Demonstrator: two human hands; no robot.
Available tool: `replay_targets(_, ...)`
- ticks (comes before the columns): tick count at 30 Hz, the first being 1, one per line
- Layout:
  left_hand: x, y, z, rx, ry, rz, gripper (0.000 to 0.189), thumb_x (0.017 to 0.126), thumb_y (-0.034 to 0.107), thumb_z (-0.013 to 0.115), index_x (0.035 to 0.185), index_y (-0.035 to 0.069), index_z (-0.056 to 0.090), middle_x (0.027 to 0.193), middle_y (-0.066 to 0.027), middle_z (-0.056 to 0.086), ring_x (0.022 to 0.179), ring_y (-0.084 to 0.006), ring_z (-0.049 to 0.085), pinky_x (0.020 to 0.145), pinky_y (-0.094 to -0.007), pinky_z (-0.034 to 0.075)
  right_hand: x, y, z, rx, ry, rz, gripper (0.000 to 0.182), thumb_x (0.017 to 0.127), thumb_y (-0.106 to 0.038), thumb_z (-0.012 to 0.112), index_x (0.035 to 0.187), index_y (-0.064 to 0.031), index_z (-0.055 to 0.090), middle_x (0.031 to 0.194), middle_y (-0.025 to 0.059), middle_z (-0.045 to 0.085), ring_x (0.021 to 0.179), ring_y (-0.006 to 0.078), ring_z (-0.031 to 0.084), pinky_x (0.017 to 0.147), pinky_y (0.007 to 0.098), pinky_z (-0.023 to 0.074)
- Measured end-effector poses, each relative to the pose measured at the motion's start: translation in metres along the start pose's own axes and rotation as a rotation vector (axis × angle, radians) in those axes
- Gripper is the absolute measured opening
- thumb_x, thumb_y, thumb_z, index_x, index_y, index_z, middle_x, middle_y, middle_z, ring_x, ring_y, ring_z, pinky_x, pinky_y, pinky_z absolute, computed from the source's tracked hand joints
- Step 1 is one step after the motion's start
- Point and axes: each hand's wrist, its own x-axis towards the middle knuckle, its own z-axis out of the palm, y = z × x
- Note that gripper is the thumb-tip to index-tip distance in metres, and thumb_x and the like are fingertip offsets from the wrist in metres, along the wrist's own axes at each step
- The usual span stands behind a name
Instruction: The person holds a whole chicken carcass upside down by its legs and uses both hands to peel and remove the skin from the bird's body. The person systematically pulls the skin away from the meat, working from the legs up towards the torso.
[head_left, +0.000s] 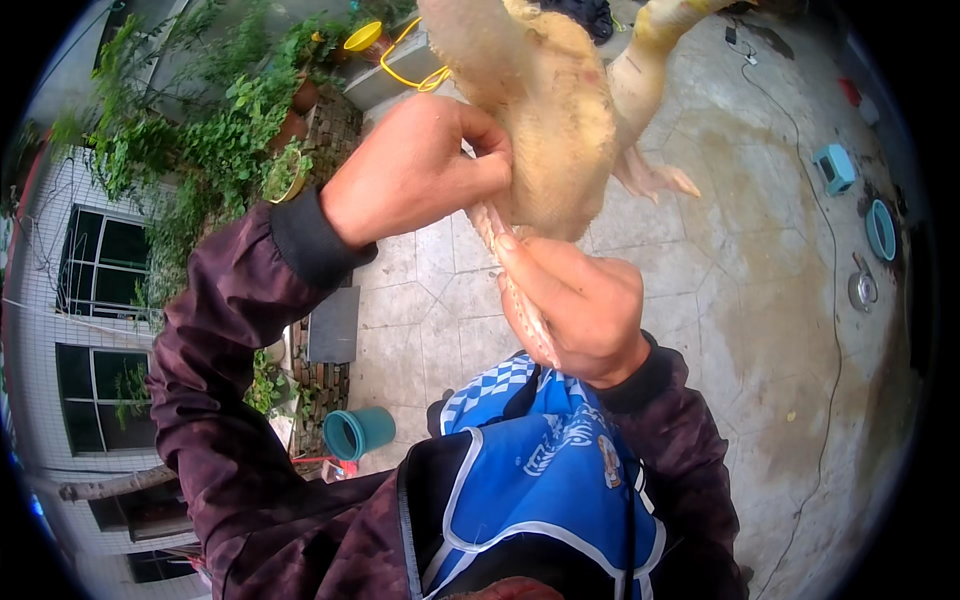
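A plucked bird carcass (559, 127) with pale yellow, bumpy skin hangs before me at the top of the view. One yellowish leg (637, 86) stretches up to the right, and a second pale limb (652, 176) sticks out below it. My right hand (574, 300) holds the outer part of a bare wing (529, 319) between thumb and fingers, its tip pointing down toward me. Higher on the same wing, against the carcass, my left hand (427, 161) has thumb and forefinger pinched together. Its fingertips partly cover the wing there.
Potted green plants (232, 120) stand along a brick planter (330, 131) on the left. A yellow hose (409, 71) lies near the top. A green bucket (360, 433) is at lower left. A cable (836, 300), blue stool (834, 169), blue basin (880, 230) and metal pot (862, 289) are right, on the concrete.
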Motion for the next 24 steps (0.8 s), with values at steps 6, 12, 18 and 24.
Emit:
replay_targets(6, 0.017, 0.000, -0.011, 0.203, -0.154, 0.016, 0.029, 0.086, 0.020, 0.083, 0.098, -0.005, 0.087, 0.081, -0.0199, 0.081, 0.074, -0.0270, 0.077, 0.074, -0.0414, 0.063, 0.003, 0.001, -0.007, 0.063, -0.040, 0.022, 0.047, 0.084, 0.005, 0.091, 0.130, 0.0011, 0.087, 0.111, 0.0151, 0.085, 0.076, 0.0291, 0.081, 0.064, 0.0359, 0.0621)
replay_targets(12, 0.024, 0.006, -0.017, 0.253, -0.245, -0.025, 0.025, 0.082, 0.020, 0.084, 0.095, -0.001, 0.090, 0.079, -0.0197, 0.080, 0.073, -0.0290, 0.078, 0.075, -0.0422, 0.064, 0.004, 0.011, 0.006, 0.093, 0.047, -0.037, 0.049, 0.084, -0.004, 0.086, 0.133, -0.0003, 0.086, 0.101, 0.0076, 0.078, 0.071, 0.0223, 0.075, 0.059, 0.0379, 0.0572)
replay_targets(18, 0.017, 0.002, -0.012, 0.243, -0.168, -0.046, 0.023, 0.086, 0.014, 0.079, 0.096, -0.003, 0.090, 0.076, -0.0127, 0.080, 0.069, -0.0169, 0.072, 0.071, -0.0366, 0.062, 0.008, 0.002, 0.003, 0.082, -0.028, 0.018, 0.048, 0.083, 0.004, 0.091, 0.131, 0.0016, 0.086, 0.110, 0.0146, 0.085, 0.076, 0.0290, 0.080, 0.065, 0.0367, 0.0613)
replay_targets(24, 0.012, -0.007, -0.007, 0.057, -0.098, -0.077, 0.024, 0.093, 0.013, 0.076, 0.101, -0.005, 0.090, 0.079, -0.0065, 0.082, 0.074, -0.0086, 0.072, 0.072, -0.0311, 0.062, 0.006, 0.000, 0.010, 0.059, -0.010, 0.042, 0.048, 0.083, 0.006, 0.092, 0.131, 0.0025, 0.086, 0.110, 0.0152, 0.085, 0.076, 0.0291, 0.080, 0.066, 0.0367, 0.0614)
